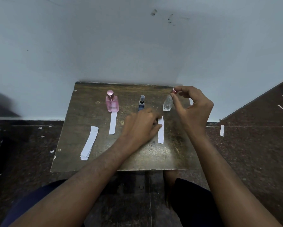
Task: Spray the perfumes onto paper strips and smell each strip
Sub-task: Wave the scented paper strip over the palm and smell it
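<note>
Three perfume bottles stand in a row at the back of a small dark table [178, 154]: a pink bottle [112, 104], a small blue bottle [141, 104] and a clear glass bottle [167, 104]. My right hand [192, 105] pinches a pink cap [174, 90] just above the clear bottle. My left hand [140, 126] rests on the table and pinches a white paper strip [161, 131] that lies in front of the clear bottle. Another strip [113, 122] lies in front of the pink bottle.
A stack of spare paper strips [89, 143] lies at the table's left side. Scraps of paper litter the dark floor, one piece [222, 130] at the right. A pale wall [137, 46] rises directly behind the table. My knees sit below the front edge.
</note>
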`<move>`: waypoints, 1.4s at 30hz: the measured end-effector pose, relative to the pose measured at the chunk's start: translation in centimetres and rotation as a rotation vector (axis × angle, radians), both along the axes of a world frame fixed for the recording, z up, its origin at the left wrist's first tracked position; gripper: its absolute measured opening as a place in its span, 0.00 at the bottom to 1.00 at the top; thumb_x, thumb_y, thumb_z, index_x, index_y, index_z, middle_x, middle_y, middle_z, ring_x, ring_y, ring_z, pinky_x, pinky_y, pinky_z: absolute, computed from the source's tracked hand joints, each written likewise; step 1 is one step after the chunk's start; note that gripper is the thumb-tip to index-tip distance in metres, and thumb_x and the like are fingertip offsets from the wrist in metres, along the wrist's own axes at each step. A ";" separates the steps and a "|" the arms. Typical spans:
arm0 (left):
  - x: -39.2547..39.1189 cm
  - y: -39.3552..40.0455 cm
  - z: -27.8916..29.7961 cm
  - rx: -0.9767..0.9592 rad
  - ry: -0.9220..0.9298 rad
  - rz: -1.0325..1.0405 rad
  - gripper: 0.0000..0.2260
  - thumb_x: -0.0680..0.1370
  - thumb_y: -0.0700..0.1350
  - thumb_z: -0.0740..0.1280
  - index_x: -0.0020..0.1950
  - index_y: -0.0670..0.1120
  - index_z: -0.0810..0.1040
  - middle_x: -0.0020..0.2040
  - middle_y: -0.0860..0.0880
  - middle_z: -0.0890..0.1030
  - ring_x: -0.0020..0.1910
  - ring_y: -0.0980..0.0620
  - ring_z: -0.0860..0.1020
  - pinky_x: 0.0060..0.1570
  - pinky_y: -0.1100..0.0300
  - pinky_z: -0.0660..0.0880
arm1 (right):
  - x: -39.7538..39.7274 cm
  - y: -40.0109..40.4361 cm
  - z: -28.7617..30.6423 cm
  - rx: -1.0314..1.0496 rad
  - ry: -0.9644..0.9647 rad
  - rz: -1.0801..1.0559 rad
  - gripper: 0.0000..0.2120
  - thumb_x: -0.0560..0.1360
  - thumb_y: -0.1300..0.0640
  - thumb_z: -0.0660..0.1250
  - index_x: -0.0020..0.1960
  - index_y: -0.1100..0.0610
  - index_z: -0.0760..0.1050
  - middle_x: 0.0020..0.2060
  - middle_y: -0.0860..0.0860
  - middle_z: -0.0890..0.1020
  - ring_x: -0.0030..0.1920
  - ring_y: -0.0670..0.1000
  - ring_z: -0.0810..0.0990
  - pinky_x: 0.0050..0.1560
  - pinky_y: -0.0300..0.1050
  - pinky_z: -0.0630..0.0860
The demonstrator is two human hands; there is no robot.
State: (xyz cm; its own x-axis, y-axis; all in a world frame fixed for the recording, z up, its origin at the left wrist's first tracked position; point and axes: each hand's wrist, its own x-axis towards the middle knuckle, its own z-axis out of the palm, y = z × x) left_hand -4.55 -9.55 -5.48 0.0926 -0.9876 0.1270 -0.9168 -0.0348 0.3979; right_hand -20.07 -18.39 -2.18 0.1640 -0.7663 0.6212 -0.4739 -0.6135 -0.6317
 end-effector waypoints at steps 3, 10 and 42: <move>0.0 0.0 -0.2 0.003 0.022 -0.013 0.13 0.81 0.57 0.71 0.65 0.56 0.81 0.57 0.57 0.82 0.53 0.50 0.83 0.48 0.47 0.84 | -0.1 -0.1 -0.5 0.031 0.064 0.009 0.09 0.77 0.58 0.78 0.56 0.56 0.86 0.47 0.47 0.88 0.47 0.47 0.86 0.52 0.43 0.82; -0.1 0.0 -0.4 -0.008 0.033 -0.016 0.14 0.81 0.56 0.72 0.65 0.55 0.81 0.56 0.56 0.82 0.52 0.52 0.83 0.49 0.47 0.84 | -0.3 -0.4 -0.9 0.179 0.058 0.016 0.09 0.76 0.56 0.78 0.55 0.54 0.85 0.47 0.44 0.88 0.48 0.47 0.86 0.53 0.54 0.83; -1.8 -1.2 -0.1 0.035 0.000 0.136 0.20 0.82 0.60 0.68 0.74 0.58 0.75 0.49 0.56 0.86 0.50 0.47 0.86 0.45 0.48 0.81 | -1.7 -1.0 -1.3 0.392 0.010 -0.058 0.28 0.73 0.54 0.81 0.70 0.51 0.75 0.50 0.42 0.88 0.45 0.38 0.86 0.52 0.29 0.78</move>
